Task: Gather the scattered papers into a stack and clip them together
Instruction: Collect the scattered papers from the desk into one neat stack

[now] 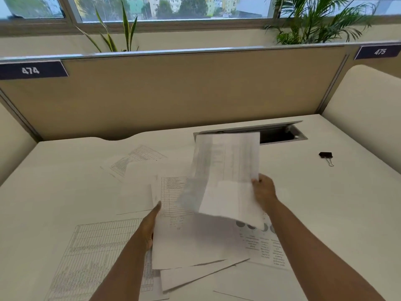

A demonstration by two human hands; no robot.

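Several white printed papers lie scattered over the white desk (pixel 65 181). My right hand (pixel 263 192) grips the right edge of a few sheets (pixel 225 177) and holds them lifted and tilted above the desk. My left hand (pixel 152 227) lies flat, fingers together, against the left edge of a blank-topped sheet pile (pixel 195 242) in front of me. A table-printed sheet (pixel 95 257) lies at the near left, another (pixel 134 159) further back, and one with grey circles (pixel 267 246) at the right. A black binder clip (pixel 326 155) lies alone at the far right.
An open cable hatch (pixel 280 133) is sunk in the desk behind the lifted sheets. A tan partition (pixel 173 90) with labels 474 and 475 closes the back, with cream side panels and plants beyond it.
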